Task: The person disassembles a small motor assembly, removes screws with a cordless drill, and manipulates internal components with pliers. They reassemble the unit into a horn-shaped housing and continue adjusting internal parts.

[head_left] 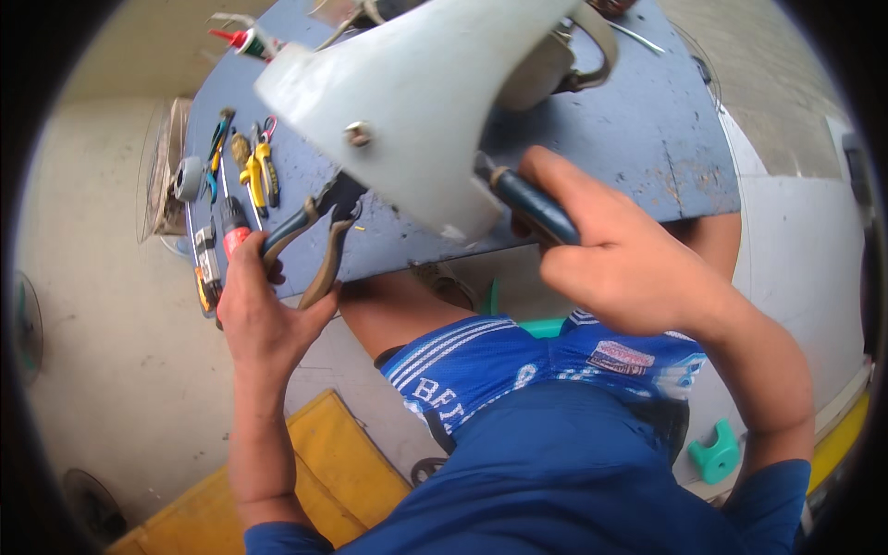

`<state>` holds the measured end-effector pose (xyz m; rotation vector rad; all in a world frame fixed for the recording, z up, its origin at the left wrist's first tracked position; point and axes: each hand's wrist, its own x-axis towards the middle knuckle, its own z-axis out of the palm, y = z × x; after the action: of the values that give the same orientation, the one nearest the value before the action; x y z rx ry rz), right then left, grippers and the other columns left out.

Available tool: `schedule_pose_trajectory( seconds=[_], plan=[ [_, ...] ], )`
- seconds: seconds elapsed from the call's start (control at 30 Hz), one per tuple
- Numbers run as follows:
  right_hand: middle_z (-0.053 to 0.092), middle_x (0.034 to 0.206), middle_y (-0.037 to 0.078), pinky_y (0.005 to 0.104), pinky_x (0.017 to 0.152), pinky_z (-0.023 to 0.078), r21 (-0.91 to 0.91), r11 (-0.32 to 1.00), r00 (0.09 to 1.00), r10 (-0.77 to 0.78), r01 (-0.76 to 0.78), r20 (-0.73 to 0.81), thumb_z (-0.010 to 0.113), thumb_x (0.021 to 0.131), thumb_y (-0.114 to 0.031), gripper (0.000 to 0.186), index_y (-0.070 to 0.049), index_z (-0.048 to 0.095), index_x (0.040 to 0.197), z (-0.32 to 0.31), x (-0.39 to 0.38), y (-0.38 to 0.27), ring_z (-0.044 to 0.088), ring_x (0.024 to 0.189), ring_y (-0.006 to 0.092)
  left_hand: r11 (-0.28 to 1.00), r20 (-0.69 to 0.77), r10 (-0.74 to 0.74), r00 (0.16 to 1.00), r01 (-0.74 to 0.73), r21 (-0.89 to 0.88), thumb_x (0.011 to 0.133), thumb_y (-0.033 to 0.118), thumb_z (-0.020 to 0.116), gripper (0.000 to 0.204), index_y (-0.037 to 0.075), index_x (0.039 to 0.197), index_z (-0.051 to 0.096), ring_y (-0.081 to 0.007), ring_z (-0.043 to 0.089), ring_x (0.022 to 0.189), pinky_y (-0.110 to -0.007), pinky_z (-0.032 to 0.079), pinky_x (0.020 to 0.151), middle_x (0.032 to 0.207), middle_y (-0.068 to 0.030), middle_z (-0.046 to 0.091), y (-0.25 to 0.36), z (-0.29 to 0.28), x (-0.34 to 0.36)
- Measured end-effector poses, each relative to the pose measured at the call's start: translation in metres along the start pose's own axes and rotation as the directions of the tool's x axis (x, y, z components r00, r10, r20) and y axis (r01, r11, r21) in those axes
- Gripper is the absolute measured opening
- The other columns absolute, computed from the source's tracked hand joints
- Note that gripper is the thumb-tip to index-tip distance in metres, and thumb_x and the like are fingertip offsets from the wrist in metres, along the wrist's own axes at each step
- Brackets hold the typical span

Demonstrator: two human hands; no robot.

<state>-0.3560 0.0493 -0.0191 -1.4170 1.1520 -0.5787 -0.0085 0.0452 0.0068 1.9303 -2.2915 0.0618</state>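
Tilting down over the near edge of the blue worktable point(647, 139), the white plastic housing point(416, 92) runs its long axis from the upper right of the view to a pale lower corner just above the person's lap, with a bolt head point(358, 135) showing on its flat face. The right hand point(620, 259) is the nearer one: it sits just to the right of that lower corner, fingers wrapped tight around a dark blue tool handle point(536, 205) whose working end points up and left and disappears behind the housing's edge, so I cannot tell what the tip touches. The left hand point(264, 310) lies on the opposite side, lower left of the housing and apart from it, closed around the grips of a pair of pliers point(319, 236) whose head points up toward the housing's underside at the table edge. Beyond the left hand, along the table's left rim, lie yellow-handled cutters point(252, 176), a red-nosed tool point(233, 231) and a small grey wheel point(189, 178).
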Motion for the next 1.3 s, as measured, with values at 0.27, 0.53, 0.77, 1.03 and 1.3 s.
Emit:
schedule_pose_trajectory(
  seconds=[0.27, 0.53, 0.77, 1.03, 1.3],
  plan=[
    [0.064, 0.109, 0.014, 0.0343, 0.087, 0.05, 0.113, 0.99, 0.994, 0.089, -0.081, -0.067, 0.058, 0.081, -0.017, 0.051, 0.001, 0.055, 0.128, 0.009, 0.0, -0.001, 0.058, 0.094, 0.0198, 0.997, 0.207, 0.037, 0.978, -0.05, 0.062, 0.07, 0.023, 0.097, 0.066, 0.005, 0.12, 0.057, -0.0292, 0.071, 0.082, -0.041, 0.057, 0.076, 0.092, -0.0086, 0.071, -0.008, -0.006, 0.027],
    [0.064, 0.113, 0.013, 0.0333, 0.088, 0.052, 0.136, 0.983, 0.99, 0.129, -0.12, -0.054, 0.057, 0.08, -0.014, 0.058, 0.002, 0.053, 0.135, 0.01, -0.002, -0.005, 0.059, 0.094, 0.0163, 0.741, 0.295, 0.35, 0.889, -0.07, -0.668, 0.078, 0.021, 0.088, 0.053, 0.0, 0.121, 0.064, -0.0313, 0.073, 0.099, -0.039, 0.057, 0.088, 0.122, -0.0193, 0.067, -0.031, -0.022, 0.042],
    [0.063, 0.11, 0.011, 0.0333, 0.085, 0.052, 0.154, 0.984, 0.994, 0.099, -0.091, -0.049, 0.056, 0.08, -0.014, 0.052, 0.002, 0.055, 0.129, 0.012, 0.002, -0.003, 0.059, 0.091, 0.0163, 0.081, 0.676, 0.424, 0.603, 0.717, -0.692, 0.081, 0.029, 0.084, 0.059, 0.001, 0.125, 0.058, -0.0244, 0.071, 0.105, -0.036, 0.056, 0.091, 0.124, -0.018, 0.064, -0.04, -0.03, 0.031],
    [0.061, 0.109, 0.01, 0.0329, 0.08, 0.052, 0.189, 0.979, 0.996, 0.085, -0.079, -0.024, 0.056, 0.081, -0.014, 0.05, 0.001, 0.055, 0.129, 0.012, 0.003, 0.0, 0.059, 0.09, 0.0154, 0.945, -0.007, 0.322, 0.947, -0.321, -0.064, 0.072, 0.017, 0.083, 0.091, 0.011, 0.157, 0.052, -0.0384, 0.065, 0.119, -0.049, 0.056, 0.095, 0.133, -0.0196, 0.063, 0.003, -0.035, 0.011],
    [0.061, 0.114, 0.011, 0.031, 0.078, 0.052, 0.22, 0.969, 0.992, 0.124, -0.116, -0.027, 0.056, 0.081, -0.011, 0.054, 0.0, 0.053, 0.134, 0.015, 0.004, -0.004, 0.058, 0.091, 0.0146, 0.984, 0.266, 0.126, 0.956, -0.154, 0.086, 0.079, 0.038, 0.093, 0.069, 0.007, 0.132, 0.062, -0.0352, 0.068, 0.092, -0.044, 0.056, 0.082, 0.101, -0.0162, 0.068, -0.007, -0.032, 0.019]
  ],
)
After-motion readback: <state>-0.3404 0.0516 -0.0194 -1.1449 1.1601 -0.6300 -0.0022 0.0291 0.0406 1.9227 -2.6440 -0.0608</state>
